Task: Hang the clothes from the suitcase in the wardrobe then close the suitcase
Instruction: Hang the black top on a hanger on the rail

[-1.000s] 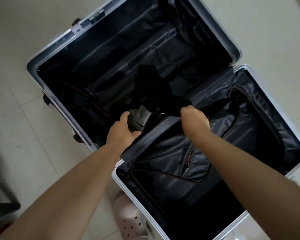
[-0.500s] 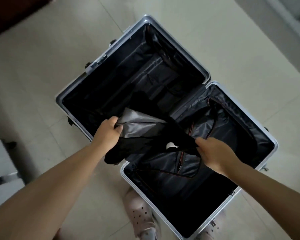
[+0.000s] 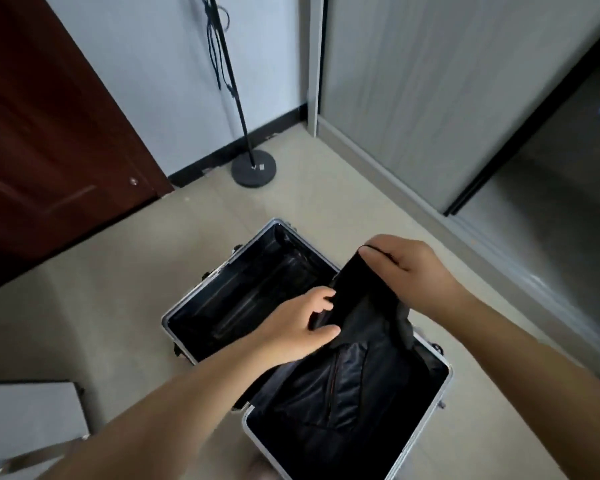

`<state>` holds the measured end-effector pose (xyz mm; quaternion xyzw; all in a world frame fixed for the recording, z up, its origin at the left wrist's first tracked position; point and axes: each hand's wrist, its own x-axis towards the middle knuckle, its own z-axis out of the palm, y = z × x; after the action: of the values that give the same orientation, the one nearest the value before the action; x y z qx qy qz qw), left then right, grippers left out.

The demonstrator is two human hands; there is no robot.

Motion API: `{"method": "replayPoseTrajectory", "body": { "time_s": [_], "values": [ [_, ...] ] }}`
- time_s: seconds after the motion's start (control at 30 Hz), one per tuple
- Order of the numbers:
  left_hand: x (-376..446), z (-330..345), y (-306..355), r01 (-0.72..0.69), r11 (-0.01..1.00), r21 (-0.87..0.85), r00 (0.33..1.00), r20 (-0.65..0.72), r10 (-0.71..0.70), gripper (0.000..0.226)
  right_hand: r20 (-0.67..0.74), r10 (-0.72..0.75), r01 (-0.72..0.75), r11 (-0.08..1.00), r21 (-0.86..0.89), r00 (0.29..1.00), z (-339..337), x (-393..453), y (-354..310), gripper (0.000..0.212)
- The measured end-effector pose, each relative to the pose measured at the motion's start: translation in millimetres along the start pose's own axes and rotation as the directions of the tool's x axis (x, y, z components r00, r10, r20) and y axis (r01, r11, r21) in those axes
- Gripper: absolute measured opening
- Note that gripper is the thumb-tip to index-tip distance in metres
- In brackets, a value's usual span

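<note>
Over floor [image 3: 118, 306] and open suitcase [image 3: 201, 299], left hand [image 3: 300, 329] and right hand [image 3: 400, 263] grip a black garment [image 3: 361, 299].

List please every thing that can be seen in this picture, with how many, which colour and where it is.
suitcase: one, silver frame with black lining, lying open on the floor, centre
garment: one, black, held up over the suitcase by both hands
wardrobe: one, grey sliding door, upper right, partly open at the far right
door: one, dark red-brown, upper left
stand: one, black pole on a round base, with cables, by the wall
box: one, white, lower left
floor: beige tiles
left hand: one, grips the garment's lower edge
right hand: one, pinches the garment's top
</note>
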<state>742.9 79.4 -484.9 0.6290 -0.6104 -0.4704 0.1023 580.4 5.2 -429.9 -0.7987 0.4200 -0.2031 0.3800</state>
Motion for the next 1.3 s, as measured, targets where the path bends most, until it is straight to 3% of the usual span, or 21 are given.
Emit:
{"method": "replayPoseTrajectory", "body": {
  "time_s": [0.13, 0.2, 0.27, 0.4, 0.5, 0.53, 0.6, 0.67, 0.7, 0.8, 0.93, 1.0, 1.1, 1.2, 1.3],
  "values": [
    [-19.6, -23.0, 73.2, -0.120, 0.989, -0.083, 0.947, -0.309, 0.089, 0.053, 0.061, -0.081, 0.078, 0.995, 0.057, 0.995, -103.8, -0.6, -77.8, 0.033],
    [-30.5, -36.7, 118.2, -0.238, 0.968, -0.079, 0.947, -0.240, 0.213, 0.054, 0.053, -0.111, 0.105, 0.989, 0.102, 0.992, -147.5, -8.2, -114.0, 0.033],
    [-37.3, -48.0, 161.3, -0.340, 0.940, 0.039, 0.932, -0.121, 0.342, 0.042, -0.021, -0.144, 0.146, 0.984, 0.104, 0.989, -186.7, -17.9, -146.7, 0.036],
    [-55.0, -74.3, 243.8, -0.433, 0.887, 0.161, 0.882, -0.127, 0.454, 0.016, -0.339, -0.152, 0.237, 0.945, 0.226, 0.928, -263.5, -59.9, -201.9, 0.032],
    [-78.5, -88.1, 303.5, -0.507, 0.854, 0.114, 0.856, -0.049, 0.515, 0.036, -0.492, -0.139, 0.293, 0.922, 0.253, 0.859, -312.8, -98.6, -233.2, 0.039],
    [-86.0, -89.4, 320.1, -0.519, 0.839, 0.161, 0.853, 0.033, 0.521, 0.047, -0.536, -0.135, 0.312, 0.916, 0.254, 0.833, -323.0, -113.5, -243.6, 0.041],
    [-96.3, -87.5, 344.5, -0.502, 0.740, 0.448, 0.861, 0.173, 0.479, 0.056, -0.593, -0.136, 0.336, 0.910, 0.241, 0.794, -341.5, -139.5, -259.3, 0.036],
    [-109.7, -89.0, 363.5, -0.426, 0.495, 0.757, 0.874, 0.204, 0.441, 0.044, -0.656, -0.107, 0.325, 0.920, 0.219, 0.747, -356.4, -171.2, -273.7, 0.029],
    [-115.3, -93.1, 375.0, -0.402, 0.404, 0.822, 0.857, 0.183, 0.481, 0.040, -0.682, -0.091, 0.303, 0.932, 0.198, 0.725, -363.8, -190.2, -281.0, 0.028],
    [-128.5, -119.8, 391.7, -0.345, 0.322, 0.882, 0.837, 0.133, 0.531, 0.040, -0.705, -0.035, 0.186, 0.973, 0.139, 0.709, -375.3, -231.3, -284.8, 0.029],
    [-151.4, -159.6, 418.9, -0.305, 0.190, 0.933, 0.800, 0.142, 0.582, 0.034, -0.683, 0.119, -0.137, 0.990, 0.029, 0.721, -378.0, -286.4, -276.6, 0.038],
    [-162.6, -169.2, 437.3, -0.363, 0.202, 0.909, 0.782, 0.179, 0.597, 0.032, -0.637, 0.211, -0.384, 0.912, -0.145, 0.741, -377.7, -314.4, -270.9, 0.044],
    [-178.2, -165.1, 468.5, -0.437, 0.255, 0.862, 0.708, 0.155, 0.689, 0.049, -0.569, 0.395, -0.650, 0.670, -0.358, 0.721, -382.5, -347.1, -259.4, 0.051],
    [-185.3, -142.3, 496.4, -0.588, 0.379, 0.715, 0.598, 0.068, 0.799, 0.044, -0.559, 0.470, -0.724, 0.532, -0.439, 0.684, -394.4, -370.2, -246.2, 0.049],
    [-183.9, -112.6, 525.2, -0.718, 0.479, 0.505, 0.619, 0.148, 0.771, 0.023, -0.567, 0.463, -0.728, 0.514, -0.453, 0.681, -411.9, -391.6, -223.8, 0.046]
  ]
}}
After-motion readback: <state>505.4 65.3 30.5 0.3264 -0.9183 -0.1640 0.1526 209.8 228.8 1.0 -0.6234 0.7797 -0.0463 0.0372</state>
